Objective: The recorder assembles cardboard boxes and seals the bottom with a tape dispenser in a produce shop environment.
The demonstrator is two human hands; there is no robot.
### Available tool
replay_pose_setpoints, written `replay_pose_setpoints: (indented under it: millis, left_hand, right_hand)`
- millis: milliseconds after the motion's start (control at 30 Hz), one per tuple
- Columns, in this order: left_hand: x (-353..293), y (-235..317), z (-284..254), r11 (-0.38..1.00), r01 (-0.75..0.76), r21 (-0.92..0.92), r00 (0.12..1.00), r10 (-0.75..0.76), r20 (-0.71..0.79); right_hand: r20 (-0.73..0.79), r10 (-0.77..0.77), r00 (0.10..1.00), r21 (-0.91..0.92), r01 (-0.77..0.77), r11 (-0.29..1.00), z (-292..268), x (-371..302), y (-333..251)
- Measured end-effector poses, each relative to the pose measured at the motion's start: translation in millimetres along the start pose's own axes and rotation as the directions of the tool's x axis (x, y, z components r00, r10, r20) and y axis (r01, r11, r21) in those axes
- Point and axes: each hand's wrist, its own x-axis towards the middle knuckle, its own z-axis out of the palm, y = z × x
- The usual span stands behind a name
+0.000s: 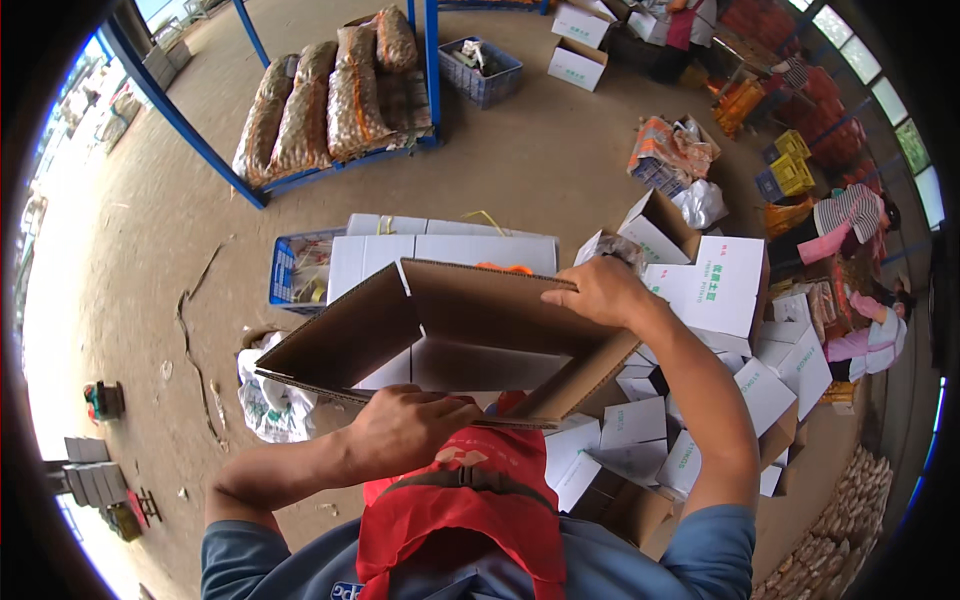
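Note:
An unfolded cardboard box (500,308) is held up in front of my chest, its brown inside showing and its middle open right through. My left hand (415,428) is closed over the near edge, its fingertips partly hidden. At the far right corner, my right hand (603,290) grips the rim with the thumb on the inner side. Beyond the box lies a stack of flat white cartons (470,250) with a yellow strap around it. I wear a red apron (455,500), which the near edge of the box almost touches.
A blue crate (300,268) and a white plastic bag (275,400) are on the left. White boxes (705,290) pile up on my right. Filled mesh sacks (300,110) rest on a blue-framed rack ahead. Several people, one in a striped top (848,215), work at the right.

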Motion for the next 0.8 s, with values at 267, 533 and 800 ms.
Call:
replay_pose_setpoints:
  millis: [267,533,800]
  left_hand:
    - [20,14,40,0.99,-0.088,-0.107,0.995,0.094,0.044]
    - [32,41,73,0.99,-0.067,-0.124,0.998,0.066,-0.014]
    - [32,39,88,0.993,-0.056,-0.099,0.98,0.036,-0.196]
  right_hand:
    - [-0.109,-0.081,0.991,-0.068,0.073,0.995,-9,83,-33]
    - [-0.177,-0.285,0.942,-0.045,0.282,0.958,2,119,-63]
    - [-0.179,-0.322,0.929,-0.077,0.313,0.947,13,124,-75]
